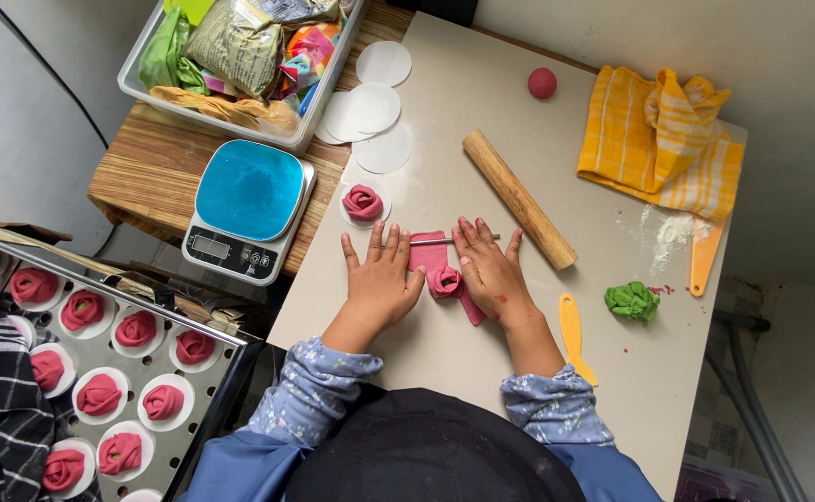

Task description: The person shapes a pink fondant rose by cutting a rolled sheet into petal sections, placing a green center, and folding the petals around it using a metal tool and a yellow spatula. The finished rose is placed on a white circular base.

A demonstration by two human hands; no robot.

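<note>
My left hand [379, 276] lies flat on the beige mat [445, 139], fingers spread, its edge against a strip of pink dough [429, 253]. My right hand [488, 269] rests palm down on the same strip, beside the rolled-up pink end [445, 281]. A thin metal stick [431, 242] lies under the fingertips of both hands. A finished pink dough rose [362, 202] sits on a white paper round just beyond my left hand.
A wooden rolling pin [518, 198] lies slanted by my right hand. Nearby are an orange scraper [574, 335], green dough [632, 301], a pink dough ball [542, 83], a yellow cloth [658, 139], a blue scale [248, 207], white paper rounds [370, 107] and a tray of pink roses [110, 363].
</note>
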